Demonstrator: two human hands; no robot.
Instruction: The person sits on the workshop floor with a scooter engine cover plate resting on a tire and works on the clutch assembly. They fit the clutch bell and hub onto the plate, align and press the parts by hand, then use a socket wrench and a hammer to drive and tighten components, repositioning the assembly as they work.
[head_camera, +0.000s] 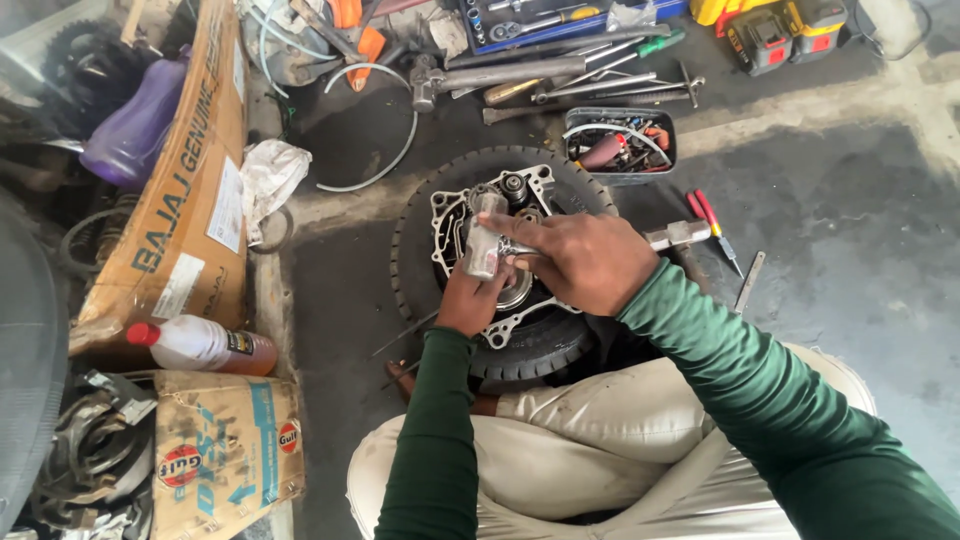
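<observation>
In the middle of the frame, the right hand (585, 262) grasps a metal tool (483, 245); the left hand (468, 300) grasps it from below. Keep it straight over the engine cover (500, 250) on the tyre (420, 215); press slowly.

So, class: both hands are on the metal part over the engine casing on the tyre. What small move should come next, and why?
Probably ease the metal part straight down into the casing. The right hand grips it from the side, the left hand steadies it from below, and it stands upright just above the casing's centre, which rests on the tyre.
</observation>
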